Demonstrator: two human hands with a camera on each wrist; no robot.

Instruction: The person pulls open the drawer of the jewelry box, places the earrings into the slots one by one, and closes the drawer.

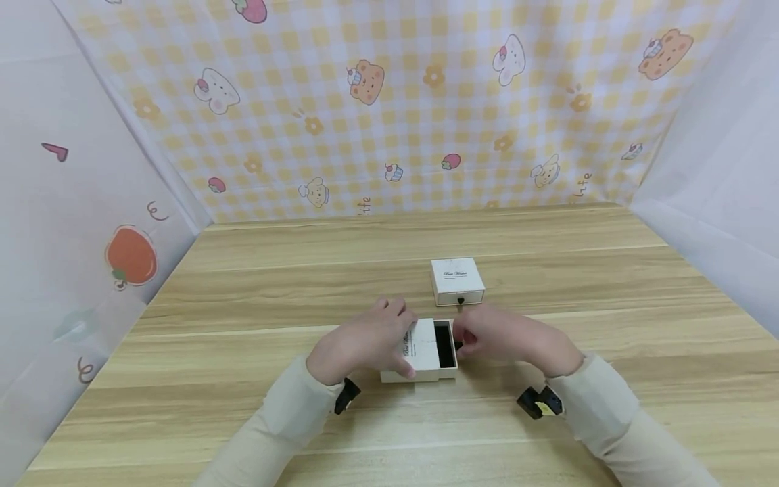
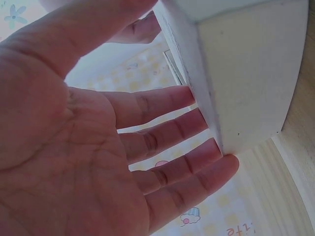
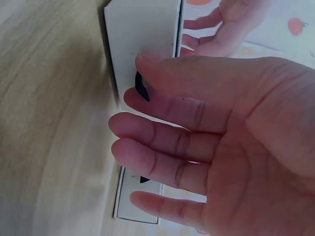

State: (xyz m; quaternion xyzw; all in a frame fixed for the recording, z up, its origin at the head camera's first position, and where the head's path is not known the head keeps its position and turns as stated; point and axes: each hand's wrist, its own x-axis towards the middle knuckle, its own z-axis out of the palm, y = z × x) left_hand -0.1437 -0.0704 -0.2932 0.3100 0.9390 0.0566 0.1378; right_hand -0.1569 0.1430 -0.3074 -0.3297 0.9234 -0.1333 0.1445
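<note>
A white drawer-style gift box (image 1: 426, 341) with dark lettering on its top sits on the table in front of me. Its drawer (image 1: 446, 346), dark inside, sticks partway out of the right side. My left hand (image 1: 364, 343) grips the box's outer sleeve, thumb on the near side and fingers along the far side. In the right wrist view, the thumb and index finger of my right hand (image 1: 514, 338) pinch the small black pull tab (image 3: 141, 87) on the drawer front. The other fingers of that hand are spread.
A second white box (image 1: 458, 277), closed, with similar lettering and a black tab facing me, stands just behind on the wood-grain table (image 1: 274, 284). A yellow checked cloth (image 1: 414, 122) with cartoon prints hangs at the back, and white cloths flank both sides.
</note>
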